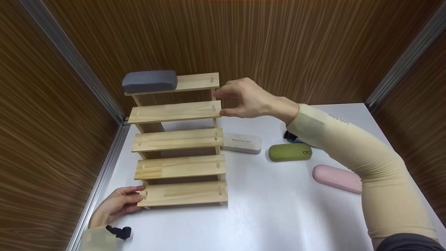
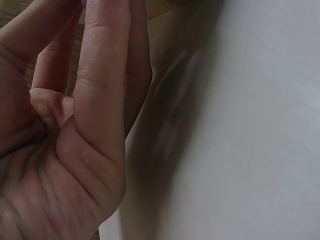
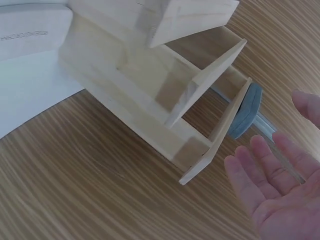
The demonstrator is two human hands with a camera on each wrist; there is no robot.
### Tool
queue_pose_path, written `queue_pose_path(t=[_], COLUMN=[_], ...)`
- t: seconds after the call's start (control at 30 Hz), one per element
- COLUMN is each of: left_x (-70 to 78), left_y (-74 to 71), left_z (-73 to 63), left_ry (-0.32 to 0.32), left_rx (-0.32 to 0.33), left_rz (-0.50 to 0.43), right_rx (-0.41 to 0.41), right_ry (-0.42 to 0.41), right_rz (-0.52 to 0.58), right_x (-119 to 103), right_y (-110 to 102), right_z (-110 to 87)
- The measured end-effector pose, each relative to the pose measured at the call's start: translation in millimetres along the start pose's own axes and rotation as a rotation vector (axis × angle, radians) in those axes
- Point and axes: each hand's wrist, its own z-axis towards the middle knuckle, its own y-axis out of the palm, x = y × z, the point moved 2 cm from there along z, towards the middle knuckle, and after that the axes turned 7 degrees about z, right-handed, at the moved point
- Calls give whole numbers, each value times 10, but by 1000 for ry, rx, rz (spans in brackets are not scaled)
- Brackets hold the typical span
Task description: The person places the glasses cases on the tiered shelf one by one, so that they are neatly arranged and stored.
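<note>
Pale, grainy wooden rack (image 1: 177,139) stepping up off a smooth white desk (image 1: 271,205) – left hand (image 1: 116,203) pinching the left end of the bottom plank (image 1: 188,194), right hand (image 1: 252,99) loosely spread by the rack's upper right side – and a rounded slate-blue glasses case (image 1: 150,81) up top.

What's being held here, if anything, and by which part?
The left hand grips the wooden rack by the left end of its lowest board; the right hand holds nothing.
</note>
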Motion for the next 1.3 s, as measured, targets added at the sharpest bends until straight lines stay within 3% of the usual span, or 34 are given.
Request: queue_pose_path(t=[0.23,0.6,1.3], left_x=[13,89,142], left_y=[3,11,-14], left_z=[19,145,148], left_ry=[-4,2,14], left_rx=[24,18,13], left_rz=[7,39,8], right_rx=[27,59,87], right_ry=[12,166,337], right_rz=[23,79,163], right_x=[131,411,887], right_y=[6,153,582], right_z=[-240,-714,-1153])
